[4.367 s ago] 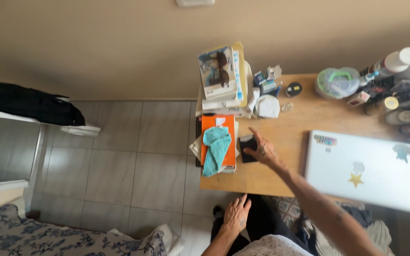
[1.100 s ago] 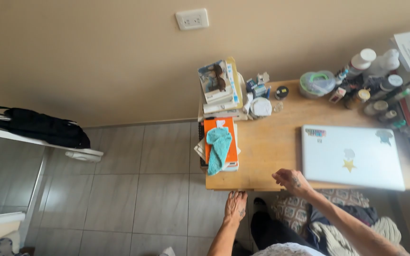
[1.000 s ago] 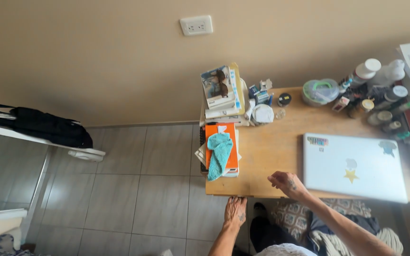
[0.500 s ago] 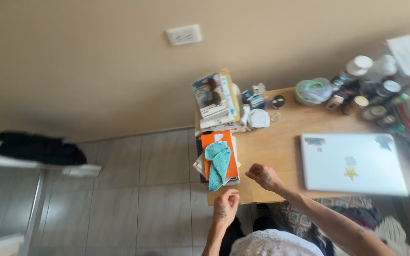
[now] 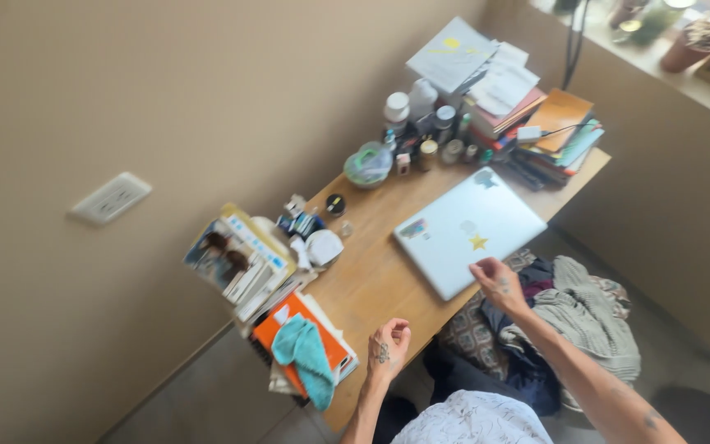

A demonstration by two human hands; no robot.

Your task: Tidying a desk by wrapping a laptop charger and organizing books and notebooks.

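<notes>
Hands over a wooden desk (image 5: 375, 279), seen from above with the view tilted. Right hand (image 5: 496, 281) sits at the near edge of a closed silver laptop (image 5: 468, 228); fingers bent, tips touching or almost touching the lid's front corner, nothing visibly gripped. Whether the fingers press on the lid or only hover cannot be told. Left hand (image 5: 388, 347) is raised above the near edge of the desk, fingers curled loosely inward toward the palm, holding nothing that shows. The laptop lies flat across the middle of the desk, lid down, with a yellow star sticker (image 5: 477, 242) and other small stickers on it. Left of the left hand, an orange book (image 5: 293, 322) tops a low stack at the desk's end, and a teal cloth (image 5: 308, 353) is draped across it, hanging past the near edge. Behind that, a taller pile of magazines (image 5: 236, 259) stands against the wall. Just beside it: a small white round container (image 5: 323, 246) and a few small boxes. Further along the wall side, a cluster of bottles and jars (image 5: 425, 123), with a round clear tub (image 5: 367, 164) nearest the laptop. At the far end, stacked books and notebooks (image 5: 552, 136) with loose papers (image 5: 470, 62) on top. A white wall socket (image 5: 110, 197) is on the beige wall. Under the desk edge, by the right forearm, a heap of grey knitted fabric (image 5: 581, 308) lies.
</notes>
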